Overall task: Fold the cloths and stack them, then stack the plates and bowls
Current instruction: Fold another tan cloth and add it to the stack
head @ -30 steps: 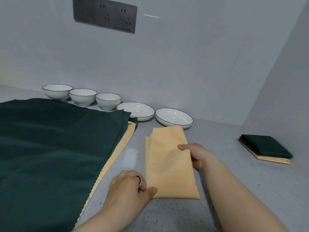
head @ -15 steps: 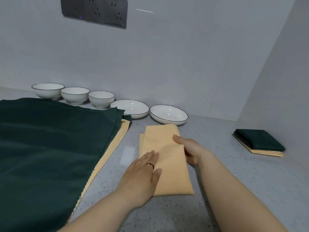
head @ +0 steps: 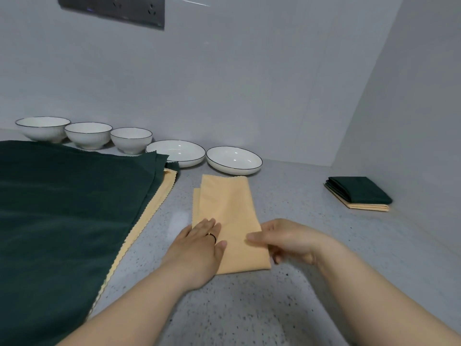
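The left hand is lying flat with straight fingers, pressing the near left part of the folded yellow cloth and wearing a dark ring. The right hand is pinching the same cloth's right edge, its thumb lying on top and its fingers curling underneath. That cloth is sitting as a long narrow strip on the speckled grey counter, its far end nearly reaching the right plate. Just left of that, the left plate and three bowls are standing in a row along the wall. Spread dark green cloths are covering the counter's left side, lying over a yellow scalloped cloth. Well apart on the right, a folded stack is resting near the side wall, green over yellow.
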The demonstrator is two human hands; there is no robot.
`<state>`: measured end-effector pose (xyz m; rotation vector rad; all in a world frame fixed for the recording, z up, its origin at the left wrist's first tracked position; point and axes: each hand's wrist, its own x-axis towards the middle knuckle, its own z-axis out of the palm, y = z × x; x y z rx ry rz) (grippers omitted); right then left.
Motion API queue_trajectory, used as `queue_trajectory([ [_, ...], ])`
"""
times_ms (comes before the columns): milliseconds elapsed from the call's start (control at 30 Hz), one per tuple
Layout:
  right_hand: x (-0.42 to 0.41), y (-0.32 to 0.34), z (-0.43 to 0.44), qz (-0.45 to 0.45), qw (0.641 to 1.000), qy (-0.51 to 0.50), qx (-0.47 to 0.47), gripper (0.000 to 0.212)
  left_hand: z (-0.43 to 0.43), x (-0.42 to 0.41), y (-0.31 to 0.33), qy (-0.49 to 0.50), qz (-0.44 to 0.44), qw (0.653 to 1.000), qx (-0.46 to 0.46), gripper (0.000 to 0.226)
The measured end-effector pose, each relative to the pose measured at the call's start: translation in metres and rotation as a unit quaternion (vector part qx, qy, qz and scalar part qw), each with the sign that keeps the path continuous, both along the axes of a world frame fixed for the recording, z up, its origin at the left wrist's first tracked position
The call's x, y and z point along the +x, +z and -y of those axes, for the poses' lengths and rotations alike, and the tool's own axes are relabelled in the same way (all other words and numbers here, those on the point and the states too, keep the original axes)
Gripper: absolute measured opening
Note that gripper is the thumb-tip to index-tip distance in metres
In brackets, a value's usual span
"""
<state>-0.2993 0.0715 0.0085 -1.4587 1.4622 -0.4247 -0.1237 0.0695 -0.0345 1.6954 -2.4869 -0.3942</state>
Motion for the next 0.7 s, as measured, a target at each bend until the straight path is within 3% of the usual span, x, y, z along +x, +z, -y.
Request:
queue_trajectory([
  [133,0.001,-0.011,-0.020,-0.007,0.994,-0.090,-0.065,0.003,-0.001,-0.001,0.000,0.005,0.008,1.000,-0.002,0.052],
  [333,0.006,-0.009,-0.011,-0.009,0.987,-0.143,-0.066,0.032,-0.002,0.001,0.001,-0.008,-0.002,1.000,-0.010,0.053],
  [500,0.016,-0.006,0.035,0.013,0.966,-0.229,-0.119,0.018,-0.001,0.003,0.001,-0.010,-0.031,0.999,-0.002,0.054],
  [600,0.020,-0.021,0.051,-0.028,0.952,-0.261,-0.160,0.016,0.001,0.006,0.000,0.027,-0.184,0.982,0.017,0.048],
  [700,0.017,-0.025,0.055,-0.013,0.954,-0.256,-0.153,0.022,0.017,0.010,0.010,0.140,-0.389,0.910,0.025,0.039],
])
